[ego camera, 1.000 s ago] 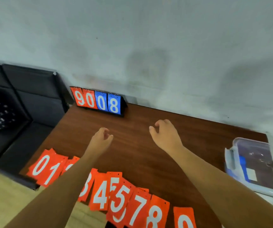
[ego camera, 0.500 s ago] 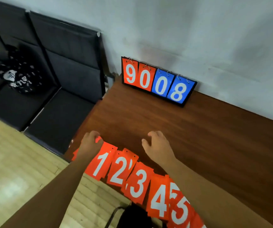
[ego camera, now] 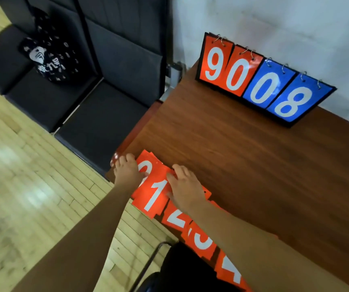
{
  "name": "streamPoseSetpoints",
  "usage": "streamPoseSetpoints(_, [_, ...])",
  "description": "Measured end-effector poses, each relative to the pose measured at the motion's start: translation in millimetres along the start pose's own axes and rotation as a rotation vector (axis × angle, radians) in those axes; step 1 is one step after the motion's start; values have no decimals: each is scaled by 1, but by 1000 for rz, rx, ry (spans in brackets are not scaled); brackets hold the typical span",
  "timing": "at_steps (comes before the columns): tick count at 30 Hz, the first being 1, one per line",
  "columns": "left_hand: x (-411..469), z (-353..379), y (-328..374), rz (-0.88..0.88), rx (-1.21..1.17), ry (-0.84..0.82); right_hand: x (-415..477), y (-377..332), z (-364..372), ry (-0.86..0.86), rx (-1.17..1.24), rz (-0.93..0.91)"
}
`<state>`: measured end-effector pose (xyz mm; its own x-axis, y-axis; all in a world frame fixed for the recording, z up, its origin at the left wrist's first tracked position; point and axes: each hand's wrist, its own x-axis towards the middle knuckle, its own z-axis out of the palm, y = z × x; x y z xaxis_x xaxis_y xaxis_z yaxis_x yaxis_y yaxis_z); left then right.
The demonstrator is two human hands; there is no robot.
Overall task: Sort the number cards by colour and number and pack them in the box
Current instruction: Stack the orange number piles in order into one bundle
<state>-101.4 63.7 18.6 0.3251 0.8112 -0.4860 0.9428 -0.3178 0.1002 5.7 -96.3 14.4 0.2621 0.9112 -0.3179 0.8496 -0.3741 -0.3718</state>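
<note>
L hand (ego camera: 127, 173) fingers curled round orange-red plastic 0 card (ego camera: 148, 165) at corner of brown wooden desk (ego camera: 243, 165), R hand (ego camera: 185, 188) fingers bent atop overlapping 1 card (ego camera: 152, 199), grip unclear, both cards lay by desk's near edge

In the upper left you see black seats (ego camera: 106, 123), and a black bag with white prints (ego camera: 49, 60) sits on one. A pale wood floor (ego camera: 32, 186) fills the lower left, and a brown table (ego camera: 253, 165) fills the right.

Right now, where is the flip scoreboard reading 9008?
Head view, upper right: the flip scoreboard stands at the table's far edge against the wall, well beyond the row of red cards along the near edge.
</note>
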Motion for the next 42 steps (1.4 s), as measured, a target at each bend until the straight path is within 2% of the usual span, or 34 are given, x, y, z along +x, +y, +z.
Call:
streamPoseSetpoints(7, [-7, -7, -4, 28, -156, 1, 2, -4, 1, 39, 7, 29])
streamPoseSetpoints(10, [-5, -29, -11, 88, -279, -54, 5, -9, -6, 26, 17, 56])
streamPoseSetpoints(12, [1, -48, -19, 65, -391, -100, 7, -11, -10, -2, 19, 83])
streamPoseSetpoints(16, [23, -72, -36, 62, -617, -170, 19, -24, -11, -18, 54, 260])
streamPoseSetpoints(18, [39, -81, -42, 100, -723, -234, 28, -34, -8, -29, -4, 393])
streamPoseSetpoints(22, [68, -87, -51, 103, -857, -491, 48, -49, -5, -42, -78, 578])
streamPoseSetpoints(28, [92, -86, -50, 12, -929, -698, 55, -52, -11, -80, -32, 653])
streamPoseSetpoints(30, [95, -84, -44, 69, -881, -689, 54, -53, -11, -23, 88, 648])
streamPoseSetpoints(33, [96, -84, -32, 164, -794, -629, 46, -49, -22, 104, 409, 692])
streamPoseSetpoints(37, [96, -89, -15, 239, -717, -609, 25, -37, -69, 301, 780, 725])
streamPoseSetpoints(40, [87, -97, 0, 309, -623, -698, 16, -37, -104, 230, 979, 632])
streamPoseSetpoints(42, [75, -100, 11, 325, -664, -804, 21, -38, -113, 161, 939, 589])
